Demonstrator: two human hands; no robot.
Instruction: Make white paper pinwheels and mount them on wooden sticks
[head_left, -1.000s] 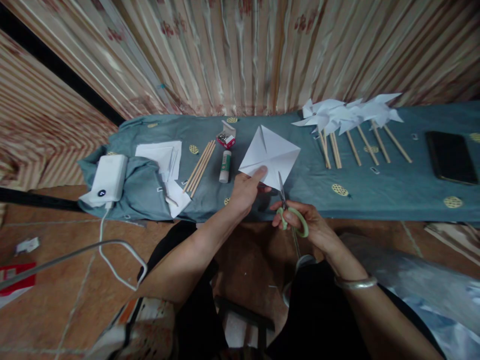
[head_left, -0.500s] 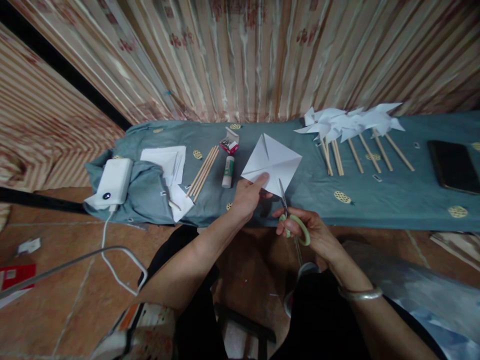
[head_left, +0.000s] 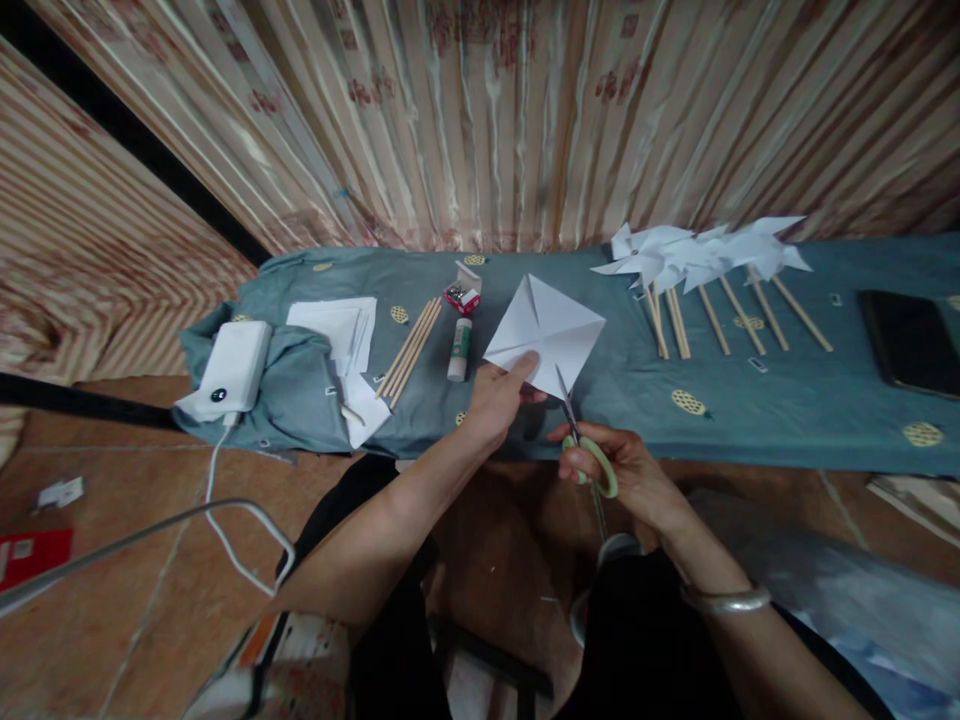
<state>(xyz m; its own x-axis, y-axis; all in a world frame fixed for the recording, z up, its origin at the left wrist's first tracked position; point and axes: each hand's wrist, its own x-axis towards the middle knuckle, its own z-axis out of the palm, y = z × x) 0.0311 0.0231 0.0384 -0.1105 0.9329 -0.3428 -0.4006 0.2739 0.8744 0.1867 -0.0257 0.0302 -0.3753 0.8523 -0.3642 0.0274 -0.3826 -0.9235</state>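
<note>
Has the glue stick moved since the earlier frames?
No. The glue stick keeps its place against the nearest pineapple print to its left on the cloth; the whole view has shifted slightly.

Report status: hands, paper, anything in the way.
Left hand gripping white paper square. Right hand holding green-handled scissors, blades at the paper's near corner. Nothing seen blocking the blades.

Behind the desk (head_left: 795, 425) draped in blue-green cloth (head_left: 555, 430) with yellow pineapple prints, pleated beige curtains (head_left: 525, 130) with reddish motifs. At left, a dark slanting bar (head_left: 139, 138). Below, brown tiled floor (head_left: 112, 600) with pale joints. Dim light.
</note>
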